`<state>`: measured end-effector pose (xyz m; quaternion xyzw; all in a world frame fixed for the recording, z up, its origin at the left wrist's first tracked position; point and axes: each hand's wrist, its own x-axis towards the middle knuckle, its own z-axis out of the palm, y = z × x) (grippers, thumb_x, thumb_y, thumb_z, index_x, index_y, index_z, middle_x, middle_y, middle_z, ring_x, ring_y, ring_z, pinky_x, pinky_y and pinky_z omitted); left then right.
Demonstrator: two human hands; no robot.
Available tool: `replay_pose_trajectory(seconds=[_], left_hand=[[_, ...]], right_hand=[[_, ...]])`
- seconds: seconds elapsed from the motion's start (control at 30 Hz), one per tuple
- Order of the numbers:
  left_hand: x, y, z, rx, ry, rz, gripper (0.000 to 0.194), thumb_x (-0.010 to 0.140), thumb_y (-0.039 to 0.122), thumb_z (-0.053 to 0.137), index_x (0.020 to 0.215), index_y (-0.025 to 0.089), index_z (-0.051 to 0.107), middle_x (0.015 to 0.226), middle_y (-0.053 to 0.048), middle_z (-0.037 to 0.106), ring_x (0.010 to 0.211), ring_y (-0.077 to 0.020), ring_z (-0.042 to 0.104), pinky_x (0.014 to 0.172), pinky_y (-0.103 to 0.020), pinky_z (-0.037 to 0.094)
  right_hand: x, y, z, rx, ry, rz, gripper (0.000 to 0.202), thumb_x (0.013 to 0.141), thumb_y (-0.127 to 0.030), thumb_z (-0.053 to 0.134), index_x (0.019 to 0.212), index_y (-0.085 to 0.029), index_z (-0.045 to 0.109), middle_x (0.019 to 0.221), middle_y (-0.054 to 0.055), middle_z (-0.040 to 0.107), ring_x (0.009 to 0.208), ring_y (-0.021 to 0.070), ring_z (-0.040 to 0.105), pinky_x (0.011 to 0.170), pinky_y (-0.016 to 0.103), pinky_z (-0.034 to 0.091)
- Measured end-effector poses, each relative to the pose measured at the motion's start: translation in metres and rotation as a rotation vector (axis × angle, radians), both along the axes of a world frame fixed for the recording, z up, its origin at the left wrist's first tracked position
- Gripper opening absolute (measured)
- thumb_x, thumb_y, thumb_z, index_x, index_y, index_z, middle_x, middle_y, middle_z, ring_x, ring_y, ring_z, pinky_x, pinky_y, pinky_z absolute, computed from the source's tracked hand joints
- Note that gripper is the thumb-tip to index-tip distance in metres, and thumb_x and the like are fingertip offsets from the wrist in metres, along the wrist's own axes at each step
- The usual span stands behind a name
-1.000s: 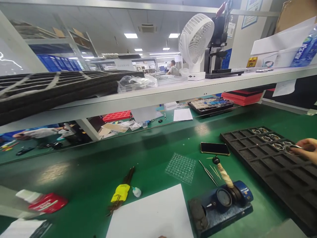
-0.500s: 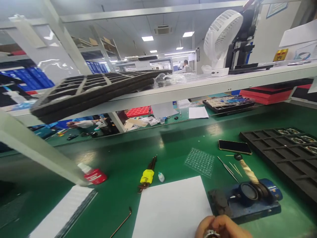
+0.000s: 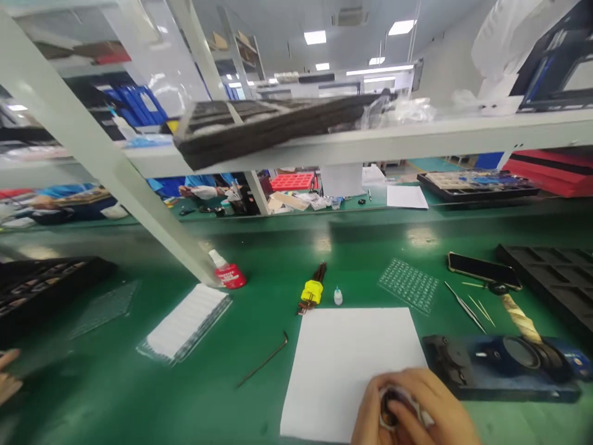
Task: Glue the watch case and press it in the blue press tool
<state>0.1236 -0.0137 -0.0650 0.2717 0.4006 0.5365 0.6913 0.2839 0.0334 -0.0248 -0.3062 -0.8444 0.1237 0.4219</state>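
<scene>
Low in the head view, my left hand and my right hand meet over the lower right of a white sheet of paper. Between them is a small round metal part, with a dark middle and a silvery rim, mostly covered by fingers. My left fingers curl around its left side. A finger or thumb presses at its centre while the right fingers wrap its other side. Right of the hands stands a dark blue fixture with a tape-wrapped handle.
Beyond the paper are a yellow hex key set, a small dropper bottle and bubble sheet. Tweezers and a phone lie right. A loose hex key and red bottle lie left; another person's hand shows far left.
The view has swung left and down, so the bench things appear farther right and more of the hands shows. Both hands stay on the metal part, fingers now covering more of it.
</scene>
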Motion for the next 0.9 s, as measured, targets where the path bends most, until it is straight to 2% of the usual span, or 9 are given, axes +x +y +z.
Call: replay_pose_trajectory(seconds=[0.1, 0.23, 0.33, 0.43, 0.57, 0.63, 0.8, 0.83, 0.9], left_hand=[[0.01, -0.002, 0.0, -0.021, -0.18, -0.024, 0.076, 0.086, 0.089, 0.068, 0.126, 0.025, 0.067, 0.077, -0.003, 0.071, 0.046, -0.0117, 0.058, 0.04, -0.018, 0.041], [0.015, -0.003, 0.006, 0.002, -0.287, 0.004, 0.068, 0.094, 0.081, 0.069, 0.126, 0.022, 0.062, 0.074, 0.002, 0.068, 0.049, -0.0094, 0.058, 0.045, -0.016, 0.042], [0.015, -0.004, 0.014, -0.032, -0.242, -0.004, 0.069, 0.094, 0.082, 0.067, 0.124, 0.02, 0.06, 0.07, 0.003, 0.063, 0.051, -0.0103, 0.057, 0.048, -0.017, 0.042], [0.013, -0.002, 0.023, -0.093, -0.176, -0.001, 0.074, 0.089, 0.087, 0.068, 0.121, 0.021, 0.059, 0.072, 0.004, 0.06, 0.051, -0.0093, 0.05, 0.048, -0.019, 0.04], [0.01, 0.001, 0.034, -0.117, -0.071, 0.039, 0.075, 0.087, 0.091, 0.066, 0.115, 0.022, 0.061, 0.077, 0.006, 0.052, 0.054, -0.0084, 0.04, 0.05, -0.02, 0.036], [0.008, 0.001, 0.036, -0.118, -0.015, 0.039, 0.075, 0.087, 0.093, 0.062, 0.113, 0.022, 0.062, 0.078, 0.005, 0.051, 0.058, -0.0103, 0.04, 0.052, -0.022, 0.037], [-0.003, 0.001, 0.029, -0.057, 0.22, 0.042, 0.073, 0.096, 0.09, 0.049, 0.114, 0.022, 0.066, 0.093, -0.002, 0.061, 0.082, -0.0189, 0.054, 0.074, -0.028, 0.047], [-0.006, 0.001, 0.026, -0.048, 0.243, 0.047, 0.072, 0.098, 0.089, 0.048, 0.116, 0.022, 0.066, 0.094, -0.002, 0.062, 0.083, -0.0189, 0.054, 0.076, -0.029, 0.046], [-0.013, 0.004, 0.022, -0.056, 0.2, 0.066, 0.073, 0.098, 0.09, 0.047, 0.12, 0.022, 0.062, 0.089, 0.0, 0.06, 0.074, -0.0168, 0.051, 0.07, -0.028, 0.044]], right_hand=[[-0.004, -0.004, 0.013, -0.079, 0.038, -0.092, 0.022, 0.112, -0.032, 0.057, 0.126, -0.027, 0.073, 0.106, 0.008, 0.078, 0.092, 0.021, 0.079, 0.08, 0.024, 0.068], [-0.008, -0.008, 0.013, -0.201, 0.083, -0.069, 0.019, 0.113, -0.026, 0.056, 0.116, -0.027, 0.074, 0.1, 0.005, 0.075, 0.088, 0.0187, 0.076, 0.076, 0.024, 0.066], [-0.005, -0.01, 0.011, -0.116, 0.081, -0.046, 0.018, 0.111, -0.016, 0.057, 0.114, -0.024, 0.073, 0.1, 0.006, 0.076, 0.086, 0.0194, 0.073, 0.075, 0.028, 0.063], [-0.001, -0.013, 0.011, 0.011, 0.028, 0.017, 0.023, 0.107, -0.007, 0.056, 0.117, -0.02, 0.072, 0.111, 0.008, 0.079, 0.091, 0.0225, 0.071, 0.079, 0.035, 0.062], [0.002, -0.015, 0.013, 0.065, -0.069, 0.093, 0.027, 0.102, -0.004, 0.056, 0.12, -0.018, 0.071, 0.117, 0.009, 0.081, 0.093, 0.0246, 0.071, 0.077, 0.039, 0.059], [0.002, -0.014, 0.013, 0.075, -0.111, 0.109, 0.029, 0.102, -0.005, 0.057, 0.124, -0.018, 0.071, 0.117, 0.009, 0.081, 0.093, 0.0255, 0.071, 0.076, 0.04, 0.058], [-0.007, -0.014, 0.012, 0.144, -0.245, 0.08, 0.03, 0.106, -0.01, 0.055, 0.132, -0.016, 0.069, 0.118, 0.009, 0.081, 0.094, 0.0279, 0.071, 0.081, 0.043, 0.054], [-0.01, -0.015, 0.012, 0.134, -0.256, 0.081, 0.03, 0.107, -0.011, 0.053, 0.132, -0.016, 0.069, 0.117, 0.009, 0.081, 0.095, 0.0284, 0.071, 0.082, 0.043, 0.054], [-0.017, -0.013, 0.015, 0.022, -0.206, 0.11, 0.03, 0.109, -0.015, 0.051, 0.133, -0.02, 0.068, 0.117, 0.007, 0.08, 0.097, 0.0278, 0.07, 0.083, 0.041, 0.055]])
